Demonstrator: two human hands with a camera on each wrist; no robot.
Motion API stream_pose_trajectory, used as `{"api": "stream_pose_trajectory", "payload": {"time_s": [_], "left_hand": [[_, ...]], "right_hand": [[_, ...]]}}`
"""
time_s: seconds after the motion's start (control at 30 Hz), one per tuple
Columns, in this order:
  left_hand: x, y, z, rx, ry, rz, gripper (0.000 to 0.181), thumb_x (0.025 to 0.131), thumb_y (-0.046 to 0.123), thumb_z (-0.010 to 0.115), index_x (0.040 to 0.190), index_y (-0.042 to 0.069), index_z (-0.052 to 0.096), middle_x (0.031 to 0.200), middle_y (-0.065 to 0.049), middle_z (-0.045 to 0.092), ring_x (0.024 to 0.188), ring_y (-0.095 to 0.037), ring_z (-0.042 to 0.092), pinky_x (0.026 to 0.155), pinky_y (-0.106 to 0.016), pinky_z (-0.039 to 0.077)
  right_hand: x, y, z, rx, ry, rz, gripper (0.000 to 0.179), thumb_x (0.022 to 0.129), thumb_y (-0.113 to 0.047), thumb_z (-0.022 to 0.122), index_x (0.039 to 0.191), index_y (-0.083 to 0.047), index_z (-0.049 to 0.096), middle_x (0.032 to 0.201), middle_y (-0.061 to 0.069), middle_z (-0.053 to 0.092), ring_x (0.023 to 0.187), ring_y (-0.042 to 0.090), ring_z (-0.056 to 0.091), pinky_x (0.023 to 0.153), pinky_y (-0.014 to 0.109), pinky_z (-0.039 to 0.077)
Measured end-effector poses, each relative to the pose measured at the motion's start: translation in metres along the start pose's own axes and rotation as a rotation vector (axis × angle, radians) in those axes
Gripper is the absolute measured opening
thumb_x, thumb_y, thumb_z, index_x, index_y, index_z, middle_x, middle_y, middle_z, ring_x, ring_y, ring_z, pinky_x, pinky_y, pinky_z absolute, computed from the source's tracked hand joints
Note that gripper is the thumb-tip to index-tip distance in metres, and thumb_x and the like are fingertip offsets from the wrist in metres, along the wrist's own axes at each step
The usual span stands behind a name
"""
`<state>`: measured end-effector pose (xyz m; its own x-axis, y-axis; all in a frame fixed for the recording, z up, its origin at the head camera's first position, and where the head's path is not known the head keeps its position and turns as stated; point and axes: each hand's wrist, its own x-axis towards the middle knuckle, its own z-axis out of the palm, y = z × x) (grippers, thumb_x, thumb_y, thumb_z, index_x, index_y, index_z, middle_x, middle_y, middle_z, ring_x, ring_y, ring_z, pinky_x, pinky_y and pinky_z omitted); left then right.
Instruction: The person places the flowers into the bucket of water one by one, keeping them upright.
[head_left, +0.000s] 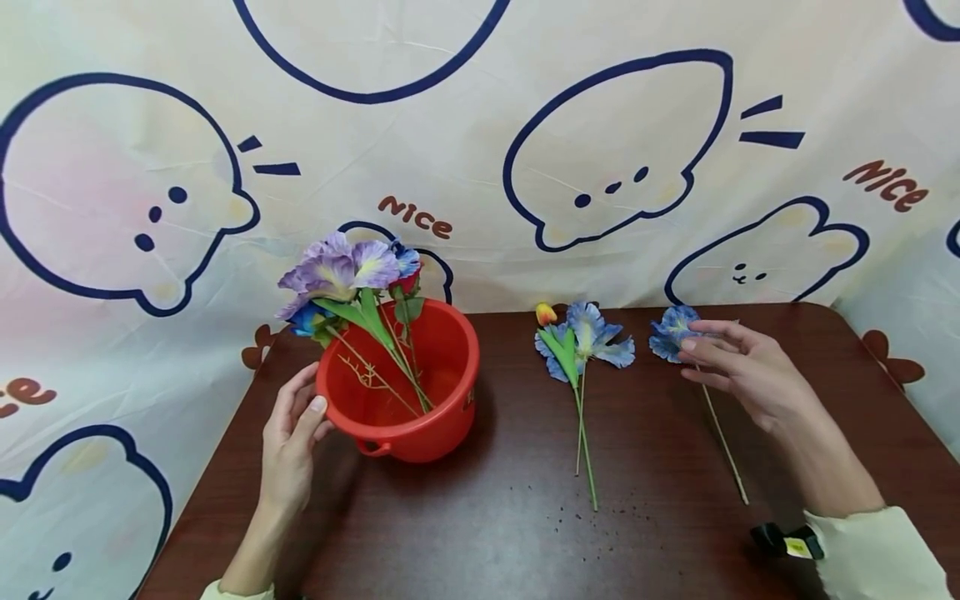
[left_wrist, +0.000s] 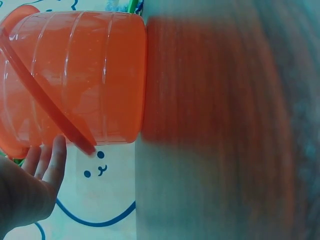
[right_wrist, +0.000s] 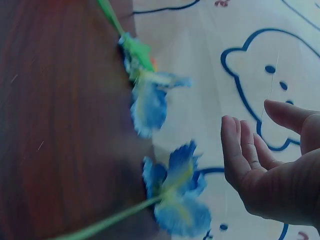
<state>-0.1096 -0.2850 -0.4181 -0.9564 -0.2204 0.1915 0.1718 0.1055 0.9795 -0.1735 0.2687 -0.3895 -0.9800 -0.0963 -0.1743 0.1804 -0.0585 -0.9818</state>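
Note:
My left hand grips the rim of a red bucket, thumb at the rim and fingers along the outside. Inside the bucket stand several artificial flowers, among them a purple flower and a red rose, leaning over its far left edge. Above a blue artificial flower hovers my right hand, its fingers relaxed and slightly bent around nothing. The right wrist view shows a gap between that hand and the blue flower. The bucket's handle hangs down its side in the left wrist view.
Between bucket and right hand, another blue flower and a yellow-orange tulip lie with stems crossed. Dark crumbs are scattered on the brown table. A printed cloth hangs behind. A black strap sits by the right sleeve.

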Motion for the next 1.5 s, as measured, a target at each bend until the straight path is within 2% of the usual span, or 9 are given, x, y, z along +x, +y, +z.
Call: {"api": "stream_pose_trajectory", "payload": {"time_s": [0.33, 0.4, 0.53, 0.63, 0.73, 0.93, 1.07, 1.27, 1.5], "left_hand": [[0.000, 0.001, 0.000, 0.000, 0.003, -0.002, 0.049, 0.112, 0.014, 0.051, 0.161, 0.010, 0.044, 0.141, 0.005, 0.064, 0.118, -0.005, 0.070, 0.089, -0.018, 0.062], [0.000, 0.001, 0.000, 0.002, 0.002, -0.004, 0.050, 0.112, 0.014, 0.051, 0.161, 0.008, 0.043, 0.141, 0.004, 0.063, 0.118, -0.005, 0.070, 0.089, -0.018, 0.062], [0.000, 0.001, 0.000, 0.006, -0.001, -0.007, 0.051, 0.112, 0.015, 0.052, 0.162, 0.007, 0.041, 0.141, 0.003, 0.063, 0.118, -0.005, 0.070, 0.089, -0.018, 0.062], [0.000, 0.001, 0.000, 0.008, 0.000, -0.008, 0.050, 0.112, 0.015, 0.052, 0.161, 0.009, 0.043, 0.142, 0.002, 0.062, 0.118, -0.005, 0.070, 0.089, -0.018, 0.062], [0.000, 0.000, 0.000, 0.014, 0.000, -0.006, 0.049, 0.112, 0.015, 0.051, 0.161, 0.010, 0.044, 0.141, 0.003, 0.063, 0.118, -0.004, 0.070, 0.089, -0.018, 0.062], [0.000, 0.000, 0.000, 0.020, 0.000, 0.001, 0.049, 0.112, 0.015, 0.051, 0.161, 0.009, 0.044, 0.139, 0.004, 0.064, 0.117, -0.003, 0.070, 0.089, -0.018, 0.062], [0.000, 0.000, 0.000, 0.016, 0.001, 0.004, 0.050, 0.112, 0.014, 0.051, 0.161, 0.008, 0.043, 0.140, 0.004, 0.064, 0.117, -0.004, 0.070, 0.089, -0.018, 0.062], [-0.001, -0.001, 0.000, 0.009, -0.001, 0.004, 0.049, 0.112, 0.014, 0.051, 0.160, 0.010, 0.044, 0.140, 0.004, 0.064, 0.118, -0.005, 0.070, 0.089, -0.018, 0.062], [0.000, 0.000, 0.000, 0.005, -0.008, -0.001, 0.049, 0.113, 0.016, 0.051, 0.161, 0.011, 0.044, 0.141, 0.005, 0.063, 0.119, -0.006, 0.070, 0.090, -0.019, 0.063]], "right_hand": [[-0.005, 0.023, -0.036, -0.040, 0.015, 0.015, 0.023, 0.105, -0.014, 0.070, 0.126, -0.023, 0.066, 0.105, -0.011, 0.079, 0.096, 0.008, 0.079, 0.080, 0.029, 0.068], [-0.004, 0.027, -0.042, -0.066, 0.020, 0.030, 0.022, 0.105, -0.015, 0.070, 0.124, -0.025, 0.067, 0.106, -0.013, 0.079, 0.096, 0.007, 0.079, 0.080, 0.029, 0.068], [-0.002, 0.035, -0.051, -0.195, 0.028, 0.068, 0.019, 0.106, -0.022, 0.069, 0.123, -0.028, 0.063, 0.107, -0.020, 0.076, 0.098, 0.002, 0.076, 0.082, 0.028, 0.067], [0.002, 0.040, -0.056, -0.254, 0.010, 0.094, 0.024, 0.107, -0.025, 0.068, 0.130, -0.023, 0.061, 0.109, -0.021, 0.074, 0.100, 0.000, 0.075, 0.084, 0.029, 0.067], [0.004, 0.045, -0.061, -0.266, -0.013, 0.122, 0.035, 0.108, -0.025, 0.067, 0.140, -0.013, 0.056, 0.109, -0.021, 0.074, 0.100, 0.000, 0.075, 0.086, 0.030, 0.067], [0.008, 0.052, -0.064, -0.315, -0.043, 0.185, 0.065, 0.108, -0.028, 0.066, 0.157, 0.006, 0.039, 0.108, -0.020, 0.072, 0.099, 0.003, 0.076, 0.088, 0.036, 0.067], [0.010, 0.053, -0.064, -0.340, -0.062, 0.203, 0.073, 0.107, -0.029, 0.068, 0.160, 0.010, 0.034, 0.111, -0.015, 0.073, 0.101, 0.002, 0.075, 0.088, 0.039, 0.067], [0.012, 0.053, -0.061, -0.372, -0.084, 0.237, 0.074, 0.106, -0.028, 0.070, 0.159, 0.010, 0.036, 0.112, -0.009, 0.076, 0.099, 0.003, 0.074, 0.088, 0.040, 0.068], [0.012, 0.055, -0.057, -0.332, -0.100, 0.266, 0.066, 0.103, -0.016, 0.073, 0.154, 0.012, 0.041, 0.108, -0.009, 0.080, 0.096, 0.004, 0.076, 0.085, 0.038, 0.068]]}}
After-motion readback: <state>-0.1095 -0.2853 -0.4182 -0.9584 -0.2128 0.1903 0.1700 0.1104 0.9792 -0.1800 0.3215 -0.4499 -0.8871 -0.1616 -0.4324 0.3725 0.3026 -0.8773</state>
